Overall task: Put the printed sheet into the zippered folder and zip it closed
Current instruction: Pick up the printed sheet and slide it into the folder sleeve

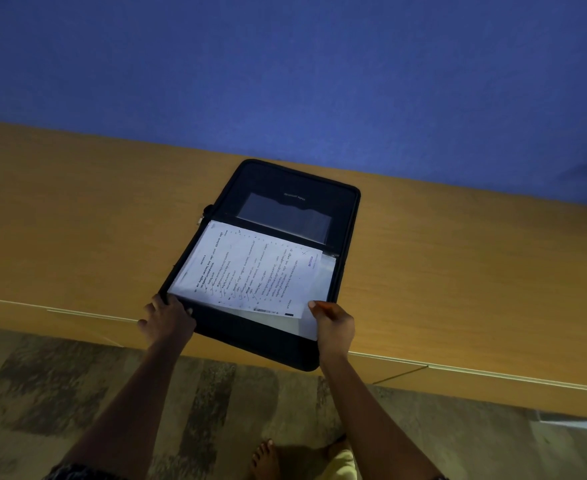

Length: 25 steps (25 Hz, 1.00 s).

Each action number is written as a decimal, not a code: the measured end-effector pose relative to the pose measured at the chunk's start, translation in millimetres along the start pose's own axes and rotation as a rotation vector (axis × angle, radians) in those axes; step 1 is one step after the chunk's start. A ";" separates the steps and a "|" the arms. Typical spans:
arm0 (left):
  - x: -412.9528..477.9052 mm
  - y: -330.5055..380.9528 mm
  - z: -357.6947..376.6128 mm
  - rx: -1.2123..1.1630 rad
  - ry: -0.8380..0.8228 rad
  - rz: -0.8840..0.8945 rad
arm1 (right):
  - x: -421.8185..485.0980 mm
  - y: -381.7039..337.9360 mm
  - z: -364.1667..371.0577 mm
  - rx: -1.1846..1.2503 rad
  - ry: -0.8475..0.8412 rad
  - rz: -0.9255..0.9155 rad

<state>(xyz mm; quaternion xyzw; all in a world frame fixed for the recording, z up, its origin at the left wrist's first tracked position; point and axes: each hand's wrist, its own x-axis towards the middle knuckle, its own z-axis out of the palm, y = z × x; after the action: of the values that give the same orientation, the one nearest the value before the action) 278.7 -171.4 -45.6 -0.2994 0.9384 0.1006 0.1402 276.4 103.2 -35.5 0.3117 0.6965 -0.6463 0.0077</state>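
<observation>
The sheet (250, 271) lies face up in the folder's (285, 181) near half, and the right grip (333, 323) pinches its near corner, raising it slightly off more white paper underneath. Across from it, the left grip (167, 320) clasps the folder's other near corner, fingers curled over the rim. The folder's wide open, unzipped. Beyond both grips the lid lies flat, with a clear pocket (285, 216) in it. It's all on the bench (77, 220), the folder's near end reaching over the front edge under the grips. Blue wall (285, 64) behind; below the grips, patterned floor (146, 393) and a bare foot (266, 459).
</observation>
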 end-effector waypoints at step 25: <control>1.7 -1.9 3.6 0.039 0.014 0.010 | -7.6 6.7 14.0 -0.390 -0.030 0.098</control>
<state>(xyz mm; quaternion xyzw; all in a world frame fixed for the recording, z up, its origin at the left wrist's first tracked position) 279.2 -172.9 -49.7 -0.2926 0.9426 0.0809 0.1389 280.0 87.1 -40.7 0.3281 0.7924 -0.5024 0.1097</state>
